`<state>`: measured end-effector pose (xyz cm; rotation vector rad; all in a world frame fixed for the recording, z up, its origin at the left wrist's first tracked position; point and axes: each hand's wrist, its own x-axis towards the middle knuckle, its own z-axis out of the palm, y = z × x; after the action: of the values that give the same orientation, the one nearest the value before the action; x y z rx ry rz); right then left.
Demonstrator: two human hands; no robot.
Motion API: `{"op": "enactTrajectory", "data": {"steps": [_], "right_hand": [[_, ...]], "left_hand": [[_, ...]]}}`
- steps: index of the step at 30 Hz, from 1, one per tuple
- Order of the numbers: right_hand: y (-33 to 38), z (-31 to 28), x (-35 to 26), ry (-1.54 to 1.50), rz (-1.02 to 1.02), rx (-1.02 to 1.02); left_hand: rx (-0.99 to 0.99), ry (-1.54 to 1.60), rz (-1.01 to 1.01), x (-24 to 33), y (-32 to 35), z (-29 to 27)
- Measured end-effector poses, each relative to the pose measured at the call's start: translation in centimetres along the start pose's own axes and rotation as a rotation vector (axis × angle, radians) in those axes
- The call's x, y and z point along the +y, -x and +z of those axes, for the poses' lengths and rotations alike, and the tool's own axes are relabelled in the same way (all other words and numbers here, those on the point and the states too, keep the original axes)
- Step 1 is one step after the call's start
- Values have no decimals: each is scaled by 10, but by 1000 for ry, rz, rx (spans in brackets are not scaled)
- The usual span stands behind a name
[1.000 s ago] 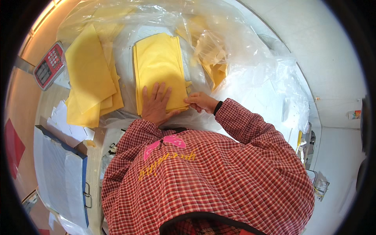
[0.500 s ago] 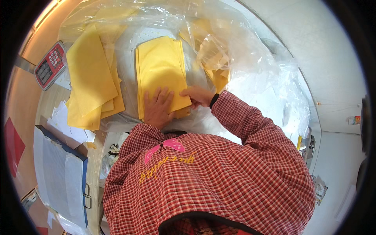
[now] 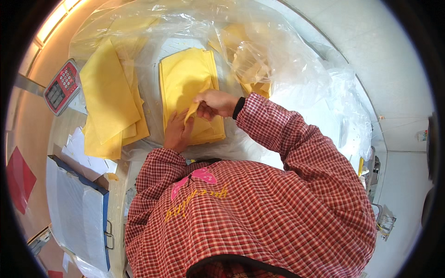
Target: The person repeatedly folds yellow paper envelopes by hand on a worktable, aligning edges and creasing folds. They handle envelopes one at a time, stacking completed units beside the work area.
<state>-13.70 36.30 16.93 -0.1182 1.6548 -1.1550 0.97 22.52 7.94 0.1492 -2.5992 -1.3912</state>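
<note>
A neat stack of yellow rectangular sheets [image 3: 178, 69] lies in front of me on clear plastic; paper or cloth, I cannot tell. My right hand [image 3: 214, 104] pinches the near right part of the top sheet, which is lifted and folded over to the left in a narrow raised flap [image 3: 192, 109]. Resting on the stack's near left corner, my left hand [image 3: 178, 133] has its fingers stretched out against the base of that flap. Its thumb lies close to the flap, and the fingertips are partly hidden by it.
Left of the stack lie more yellow sheets [image 3: 105, 99], loosely overlapped. Others [image 3: 252, 65] sit under crumpled clear plastic [image 3: 296, 69] on the right. A red-framed keypad device [image 3: 62, 87] stands far left, above white papers [image 3: 82, 153] and a blue-edged board [image 3: 76, 208].
My right hand has moved left and lifted the top sheet's near right part, folding it over. My left hand has shifted slightly left and its fingers now meet the fold.
</note>
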Motion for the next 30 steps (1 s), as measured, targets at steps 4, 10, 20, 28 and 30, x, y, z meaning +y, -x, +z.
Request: {"op": "enactTrajectory", "data": {"steps": [4,10,20,28,30], "right_hand": [[-13,-28,-20,168,-183,-65],[19,7,-15,1404,-1351,328],[-6,55,36,1798,-1176,290],[-11,28,34,1461,-892,231],[-13,29,35,1558,-899,215]], "left_hand": [[-178,253,-320,6,-30,-17],[20,143,62,-17,-4,-14],[461,239,-170,-31,42,13],[345,487,-200,-47,44,12],[365,533,-205,-49,43,17]]}}
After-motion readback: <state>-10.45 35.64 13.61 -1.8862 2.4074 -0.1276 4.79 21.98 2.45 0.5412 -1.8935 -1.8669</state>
